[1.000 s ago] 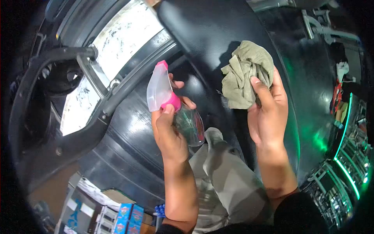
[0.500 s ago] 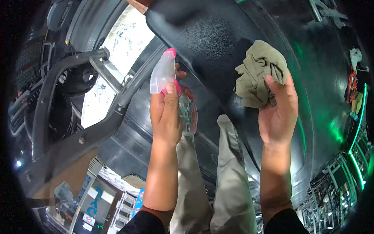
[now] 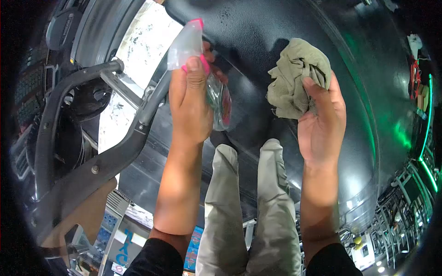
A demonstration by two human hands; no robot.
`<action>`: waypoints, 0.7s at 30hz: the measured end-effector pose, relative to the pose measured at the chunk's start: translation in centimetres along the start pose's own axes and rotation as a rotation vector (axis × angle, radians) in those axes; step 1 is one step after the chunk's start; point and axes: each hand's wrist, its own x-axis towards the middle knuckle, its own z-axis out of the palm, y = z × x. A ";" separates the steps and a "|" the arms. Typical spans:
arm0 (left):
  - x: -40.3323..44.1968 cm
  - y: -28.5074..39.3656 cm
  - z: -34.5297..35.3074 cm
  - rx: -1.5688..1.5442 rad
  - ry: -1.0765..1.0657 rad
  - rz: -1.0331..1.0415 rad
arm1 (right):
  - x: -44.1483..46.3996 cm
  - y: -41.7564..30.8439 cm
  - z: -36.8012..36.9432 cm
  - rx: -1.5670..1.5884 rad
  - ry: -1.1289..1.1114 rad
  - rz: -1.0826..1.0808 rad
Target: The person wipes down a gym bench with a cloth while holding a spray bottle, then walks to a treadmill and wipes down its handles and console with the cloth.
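My left hand is wrapped around the neck of a spray bottle with a clear body, a whitish translucent head and pink trim. The head points up and away over a glossy black textured panel. A small speckled patch shows on that panel near the top of the view. In my right hand is a crumpled olive-grey cloth, pinched between thumb and fingers and raised above the dark surface. Part of the bottle is hidden behind my left hand.
A thick dark metal frame with bolts curves along the left side. Beyond it lies a bright white-and-black floor area. A green light strip runs at the far right, above metal racks or frames. My trousered legs show below.
Both hands appear higher and slightly further left in view, still holding the spray bottle and the cloth. The view has shifted, and the speckled patch on the black panel now shows.
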 end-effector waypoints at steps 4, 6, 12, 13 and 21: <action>0.0 -0.4 -0.3 -0.086 -0.052 -0.004 | -0.4 1.3 -0.2 0.012 -0.012 0.012; 0.2 0.0 0.0 -0.063 -0.056 -0.003 | -0.7 1.4 0.1 0.011 0.001 0.013; 0.9 -0.5 -0.6 0.063 -0.064 0.032 | -0.9 1.3 0.1 -0.014 0.025 0.031; 0.9 -0.3 -0.3 0.069 -0.040 0.029 | -0.9 1.2 0.2 -0.014 0.023 0.031; 0.8 -1.3 -0.3 -0.001 -0.026 0.040 | -0.6 1.1 0.2 0.034 0.035 0.058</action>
